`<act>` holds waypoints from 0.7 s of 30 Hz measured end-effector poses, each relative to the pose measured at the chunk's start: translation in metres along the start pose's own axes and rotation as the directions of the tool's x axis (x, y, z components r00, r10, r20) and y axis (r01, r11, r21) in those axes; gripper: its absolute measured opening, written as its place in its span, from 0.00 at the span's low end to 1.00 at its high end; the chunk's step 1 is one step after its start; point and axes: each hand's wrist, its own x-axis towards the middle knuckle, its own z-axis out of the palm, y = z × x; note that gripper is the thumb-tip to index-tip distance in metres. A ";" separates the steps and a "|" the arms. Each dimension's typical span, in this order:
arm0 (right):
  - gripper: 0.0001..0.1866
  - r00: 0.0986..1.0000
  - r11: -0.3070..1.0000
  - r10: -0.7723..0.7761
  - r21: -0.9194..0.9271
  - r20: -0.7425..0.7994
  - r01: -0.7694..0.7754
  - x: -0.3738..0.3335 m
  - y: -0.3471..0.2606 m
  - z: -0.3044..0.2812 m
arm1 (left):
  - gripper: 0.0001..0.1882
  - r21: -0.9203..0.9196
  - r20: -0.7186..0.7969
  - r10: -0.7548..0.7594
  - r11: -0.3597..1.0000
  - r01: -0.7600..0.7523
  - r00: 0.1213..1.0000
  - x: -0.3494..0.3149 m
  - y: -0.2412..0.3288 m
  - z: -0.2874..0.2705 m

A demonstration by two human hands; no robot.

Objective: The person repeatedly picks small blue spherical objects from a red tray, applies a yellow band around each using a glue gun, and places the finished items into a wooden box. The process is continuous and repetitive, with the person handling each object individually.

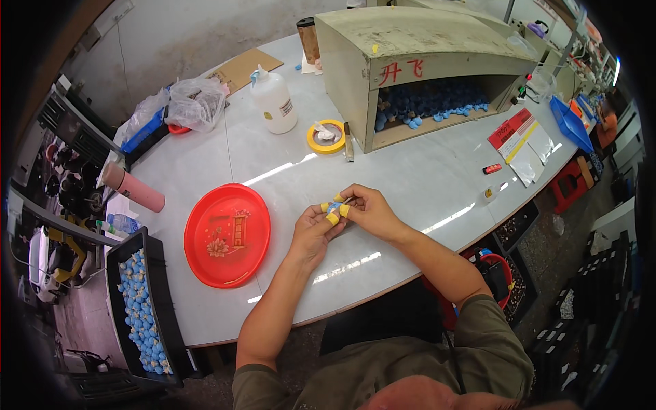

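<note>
One small blue piece point(333, 208), largely hidden by fingers, is held above the table centre, near side; its exact shape cannot be told. Two hands on it: left hand point(313, 231) and right hand point(372, 213), fingertips together, pinching the piece between them. Yellow finger covers point(333, 219): at least four visible, smooth. Table point(294, 188): one, pale, glossy, reflecting light in streaks. Left of the hands, one round red tray point(198, 236), shiny, shallow, raised rim, flower print. Farther off, one yellow tape roll point(313, 145), ring-shaped, crumpled white material in its centre; beyond and left, one translucent white bottle point(275, 102), rounded shoulders. Far right, one open-fronted box point(424, 34), cream, scuffed top, containing heaped blue pieces, too many to count. Near left, one rectangular black bin point(164, 301), holding rounded light-blue pieces point(140, 307), also uncountable. Beyond it, one pink cylindrical flask point(142, 191), tilted in view.
</note>
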 end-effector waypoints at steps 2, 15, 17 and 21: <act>0.11 0.998 0.998 -0.056 0.013 -0.024 0.056 0.001 0.004 0.005 | 0.14 -0.007 -0.009 0.008 1.000 -0.008 1.000 0.000 0.000 -0.001; 0.12 0.999 1.000 0.002 -0.004 -0.038 -0.002 0.006 -0.008 -0.007 | 0.14 -0.101 0.054 -0.041 0.994 0.046 0.998 0.001 0.004 -0.003; 0.12 0.999 0.999 -0.014 -0.033 -0.038 0.013 0.005 -0.008 -0.007 | 0.16 -0.111 0.060 -0.025 0.993 0.031 0.998 0.003 0.001 -0.005; 0.12 0.990 0.978 -0.130 -0.169 -0.055 0.119 0.003 0.000 -0.004 | 0.15 -0.122 0.060 -0.006 0.992 0.014 0.998 0.005 -0.004 -0.006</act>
